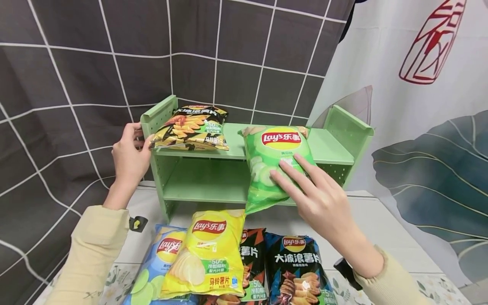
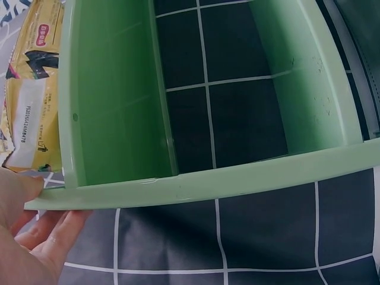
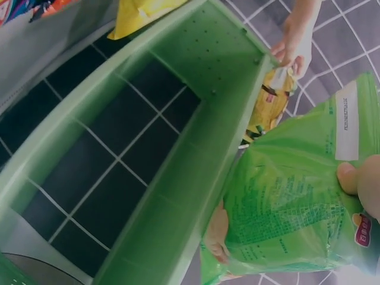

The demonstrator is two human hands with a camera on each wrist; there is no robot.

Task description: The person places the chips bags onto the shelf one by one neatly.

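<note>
My right hand (image 1: 318, 195) grips a green bag of potato chips (image 1: 280, 144) in front of the upper board of a green two-tier shelf (image 1: 206, 180). Its fingers spread over the bag's front; in the right wrist view the thumb (image 3: 350, 178) presses the back. My left hand (image 1: 131, 159) holds the left side panel of the shelf, thumb and fingers on opposite faces in the left wrist view. Beside that hand, a black-and-yellow chip bag (image 1: 198, 129) lies at the left end of the upper board.
Before the shelf lie a yellow chip bag (image 1: 206, 254), a blue one (image 1: 146, 271), a black-and-red one (image 1: 253, 262) and a dark blue one (image 1: 297, 271). The yellow bag overlaps its neighbours. A dark checked curtain (image 1: 244, 55) hangs behind.
</note>
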